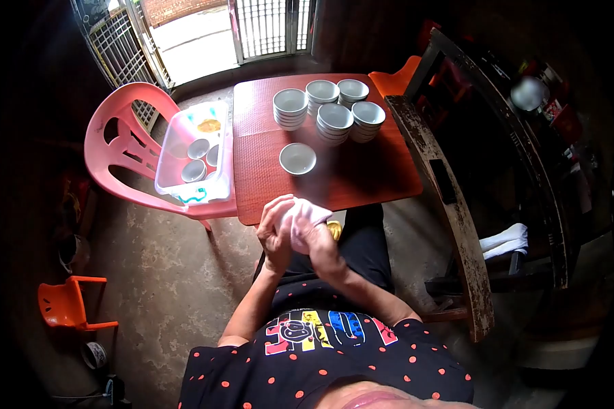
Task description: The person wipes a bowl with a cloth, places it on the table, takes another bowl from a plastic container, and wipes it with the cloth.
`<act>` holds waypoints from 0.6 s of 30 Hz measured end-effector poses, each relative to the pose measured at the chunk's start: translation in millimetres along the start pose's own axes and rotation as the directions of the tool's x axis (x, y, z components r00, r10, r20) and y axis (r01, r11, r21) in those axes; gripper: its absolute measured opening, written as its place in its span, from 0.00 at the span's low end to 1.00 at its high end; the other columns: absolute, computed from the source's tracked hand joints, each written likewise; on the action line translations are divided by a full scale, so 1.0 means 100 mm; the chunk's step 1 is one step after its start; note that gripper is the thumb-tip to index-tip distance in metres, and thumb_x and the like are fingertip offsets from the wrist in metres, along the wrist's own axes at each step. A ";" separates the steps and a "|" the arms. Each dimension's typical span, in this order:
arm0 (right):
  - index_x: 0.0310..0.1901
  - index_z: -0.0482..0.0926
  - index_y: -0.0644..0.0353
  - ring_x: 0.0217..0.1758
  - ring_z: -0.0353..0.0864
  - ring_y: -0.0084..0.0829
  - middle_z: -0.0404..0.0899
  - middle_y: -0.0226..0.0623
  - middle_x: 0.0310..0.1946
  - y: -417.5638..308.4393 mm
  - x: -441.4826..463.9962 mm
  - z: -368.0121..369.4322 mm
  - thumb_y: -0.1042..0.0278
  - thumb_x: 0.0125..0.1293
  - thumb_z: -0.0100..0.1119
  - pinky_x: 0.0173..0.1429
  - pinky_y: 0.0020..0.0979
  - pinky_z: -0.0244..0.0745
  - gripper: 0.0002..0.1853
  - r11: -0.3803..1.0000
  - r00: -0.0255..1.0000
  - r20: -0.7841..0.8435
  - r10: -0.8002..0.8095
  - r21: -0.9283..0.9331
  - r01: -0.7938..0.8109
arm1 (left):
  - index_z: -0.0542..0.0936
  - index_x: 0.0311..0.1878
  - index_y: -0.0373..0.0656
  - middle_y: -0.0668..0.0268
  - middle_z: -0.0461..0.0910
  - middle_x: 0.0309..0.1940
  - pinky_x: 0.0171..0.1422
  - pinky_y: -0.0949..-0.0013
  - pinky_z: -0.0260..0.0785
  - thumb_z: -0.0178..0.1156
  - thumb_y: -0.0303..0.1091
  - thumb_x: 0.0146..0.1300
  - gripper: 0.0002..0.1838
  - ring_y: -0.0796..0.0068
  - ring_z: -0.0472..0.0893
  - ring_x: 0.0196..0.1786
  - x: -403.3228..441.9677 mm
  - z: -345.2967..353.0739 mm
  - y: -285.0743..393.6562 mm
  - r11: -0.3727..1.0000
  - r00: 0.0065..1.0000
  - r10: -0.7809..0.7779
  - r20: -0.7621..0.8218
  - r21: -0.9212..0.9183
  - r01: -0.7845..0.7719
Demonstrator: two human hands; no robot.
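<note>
Close to the near edge of the table, my left hand [274, 238] is closed around a pale pink cloth [300, 221]. From the other side my right hand [325, 253] grips the same bunched cloth. Whether anything is wrapped inside the cloth cannot be seen. A bit of yellow material [334, 230] shows just beside my right hand. Beyond my hands, a single white bowl [297, 159] stands upright on the red-brown table [259, 177]. Several stacks of similar bowls [335, 117] stand farther back on it.
On a pink plastic chair [106, 109] at the left sits a clear plastic box [167, 163] with several bowls inside. A worn wooden bench [450, 225] with a dark phone-like object [443, 180] runs along the right. A small orange chair [60, 305] stands on the floor at lower left.
</note>
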State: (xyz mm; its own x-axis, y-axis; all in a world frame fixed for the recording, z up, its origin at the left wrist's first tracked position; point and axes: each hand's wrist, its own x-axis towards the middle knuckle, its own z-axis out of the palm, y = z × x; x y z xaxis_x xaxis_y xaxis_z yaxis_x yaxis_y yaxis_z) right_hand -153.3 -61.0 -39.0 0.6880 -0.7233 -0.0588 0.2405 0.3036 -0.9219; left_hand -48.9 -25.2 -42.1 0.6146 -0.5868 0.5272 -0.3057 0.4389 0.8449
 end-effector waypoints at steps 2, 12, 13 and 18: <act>0.42 0.74 0.67 0.38 0.78 0.27 0.77 0.42 0.36 0.03 -0.13 0.04 0.56 0.72 0.46 0.42 0.29 0.70 0.18 0.928 0.990 0.081 -0.118 -0.345 0.139 | 0.79 0.45 0.33 0.57 0.80 0.44 0.57 0.68 0.67 0.53 0.31 0.60 0.14 0.67 0.77 0.49 0.04 -0.05 0.02 0.979 0.988 -0.153 0.000 -0.138 0.152; 0.43 0.79 0.65 0.41 0.78 0.18 0.80 0.25 0.37 -0.11 -0.11 -0.07 0.62 0.67 0.57 0.46 0.22 0.74 0.13 0.994 0.990 0.105 0.097 0.032 -0.101 | 0.75 0.50 0.33 0.60 0.79 0.40 0.50 0.70 0.70 0.45 0.47 0.67 0.24 0.71 0.78 0.41 0.03 0.01 -0.05 0.832 0.893 -0.447 0.049 -0.343 0.435; 0.43 0.79 0.67 0.42 0.78 0.19 0.81 0.29 0.36 -0.09 -0.10 -0.04 0.65 0.66 0.59 0.47 0.23 0.74 0.12 0.987 0.994 0.083 0.066 0.140 -0.078 | 0.74 0.52 0.33 0.61 0.79 0.40 0.49 0.72 0.69 0.45 0.47 0.66 0.25 0.73 0.77 0.42 0.01 0.04 -0.03 0.875 0.921 -0.389 0.016 -0.305 0.375; 0.54 0.73 0.68 0.57 0.75 0.52 0.76 0.53 0.50 0.23 -0.06 -0.24 0.77 0.54 0.61 0.66 0.47 0.64 0.23 0.172 0.619 0.574 -0.536 -0.643 0.746 | 0.75 0.49 0.32 0.51 0.81 0.40 0.51 0.59 0.74 0.45 0.47 0.67 0.25 0.59 0.82 0.41 0.19 -0.21 -0.01 0.143 0.566 -0.640 0.521 -0.643 0.753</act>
State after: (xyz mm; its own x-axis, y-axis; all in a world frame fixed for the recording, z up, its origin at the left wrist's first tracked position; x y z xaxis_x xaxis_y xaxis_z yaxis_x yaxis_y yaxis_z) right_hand -168.2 -64.2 -68.8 0.6897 -0.2542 0.6780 0.1146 -0.8863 -0.4488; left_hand -22.0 -22.2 -35.0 0.1646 -0.9668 -0.1953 0.8863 0.0581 0.4594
